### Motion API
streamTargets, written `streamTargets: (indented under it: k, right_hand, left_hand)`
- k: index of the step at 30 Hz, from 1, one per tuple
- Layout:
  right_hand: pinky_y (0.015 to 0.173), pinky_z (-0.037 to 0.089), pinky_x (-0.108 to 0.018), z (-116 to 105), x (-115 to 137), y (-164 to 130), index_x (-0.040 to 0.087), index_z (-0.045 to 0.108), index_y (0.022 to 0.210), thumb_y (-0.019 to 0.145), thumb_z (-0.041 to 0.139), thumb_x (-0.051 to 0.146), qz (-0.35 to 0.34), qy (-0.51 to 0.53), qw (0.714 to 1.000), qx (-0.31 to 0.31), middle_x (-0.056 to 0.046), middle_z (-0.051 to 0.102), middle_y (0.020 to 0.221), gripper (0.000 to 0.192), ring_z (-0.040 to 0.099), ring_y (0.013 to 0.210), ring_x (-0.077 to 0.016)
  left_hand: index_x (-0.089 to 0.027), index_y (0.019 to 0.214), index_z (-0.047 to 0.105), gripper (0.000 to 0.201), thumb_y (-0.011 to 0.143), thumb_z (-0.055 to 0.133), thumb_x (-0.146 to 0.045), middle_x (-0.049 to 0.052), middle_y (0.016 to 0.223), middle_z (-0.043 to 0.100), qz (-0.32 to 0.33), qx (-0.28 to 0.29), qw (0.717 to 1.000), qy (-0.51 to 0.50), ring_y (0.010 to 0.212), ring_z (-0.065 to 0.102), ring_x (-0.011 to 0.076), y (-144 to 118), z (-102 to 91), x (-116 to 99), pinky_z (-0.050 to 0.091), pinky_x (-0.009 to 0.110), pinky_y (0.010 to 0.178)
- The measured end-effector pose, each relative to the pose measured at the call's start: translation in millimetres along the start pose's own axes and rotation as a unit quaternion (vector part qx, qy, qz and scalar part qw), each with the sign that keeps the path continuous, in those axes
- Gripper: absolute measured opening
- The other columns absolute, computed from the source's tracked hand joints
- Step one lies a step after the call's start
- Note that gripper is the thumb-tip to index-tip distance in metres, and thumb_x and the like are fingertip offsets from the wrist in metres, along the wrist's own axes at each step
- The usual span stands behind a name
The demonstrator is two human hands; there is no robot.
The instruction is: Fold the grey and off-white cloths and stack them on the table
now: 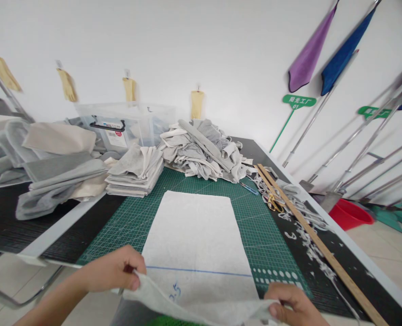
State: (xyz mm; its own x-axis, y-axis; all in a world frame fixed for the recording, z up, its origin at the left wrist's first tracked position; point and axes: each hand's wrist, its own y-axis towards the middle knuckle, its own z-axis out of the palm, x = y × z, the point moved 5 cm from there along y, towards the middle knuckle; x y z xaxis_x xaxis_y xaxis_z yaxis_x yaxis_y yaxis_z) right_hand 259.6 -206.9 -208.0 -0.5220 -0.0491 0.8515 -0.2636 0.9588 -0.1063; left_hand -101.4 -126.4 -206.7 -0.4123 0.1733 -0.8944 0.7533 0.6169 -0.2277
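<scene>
Left hand (114, 271) and right hand (291, 303) each pinch the cloth (194, 244) near edge, lifting it off the mat (255, 217) at the tabletop's near edge.

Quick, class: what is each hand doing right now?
Left hand: closed, pinching the white fabric sheet edge.
Right hand: closed on the same sheet's near edge.

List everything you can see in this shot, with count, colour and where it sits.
fabric sheet: one, white with a blue line, on the mat
cutting mat: one, green, table centre
folded stack: one, grey-white, left of mat
scrap pile: one, grey-white, far end
storage bin: one, clear, behind the stack
wooden ruler: one, tan, right edge
scissors: one, yellow-handled, beside the ruler
bucket: one, red, floor right
left hand: pinching the sheet's near edge
right hand: grip on the near edge
</scene>
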Motion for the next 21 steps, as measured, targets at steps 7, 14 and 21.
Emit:
streamTargets:
  k: [7,14,21]
  right_hand:
    - [0.046,0.031,-0.021,-37.9,17.6,49.3,0.015,0.056,0.060,0.069,0.049,0.041,0.016,0.022,0.997,-0.067,0.001,0.043,0.053,0.028,0.039,0.052,-0.0102]
    - [0.048,0.032,-0.021,-55.1,14.4,89.5,0.016,0.057,0.063,0.066,0.054,0.037,-0.004,0.060,0.992,-0.110,0.002,0.045,0.056,0.022,0.040,0.054,-0.0100]
    - [0.045,0.030,-0.020,-63.8,7.8,124.6,0.016,0.056,0.063,0.064,0.056,0.037,-0.007,0.112,0.984,-0.137,0.004,0.043,0.053,0.021,0.037,0.050,-0.0078]
  left_hand:
    - [-0.012,0.066,0.057,0.020,0.069,0.051,-0.031,-0.001,0.059,0.048,0.014,-0.173,0.985,-0.005,0.057,0.042,0.0089,17.8,-54.6,-19.8,0.031,0.017,0.051]
    - [-0.012,0.067,0.058,0.022,0.067,0.053,-0.034,-0.001,0.058,0.049,0.019,-0.258,0.965,-0.048,0.054,0.041,0.0083,42.5,-80.2,-16.8,0.031,0.018,0.048]
    - [-0.011,0.068,0.057,0.025,0.064,0.054,-0.036,-0.004,0.049,0.044,0.041,-0.321,0.942,-0.086,0.045,0.035,0.0054,78.6,-107.7,6.1,0.027,0.016,0.042]
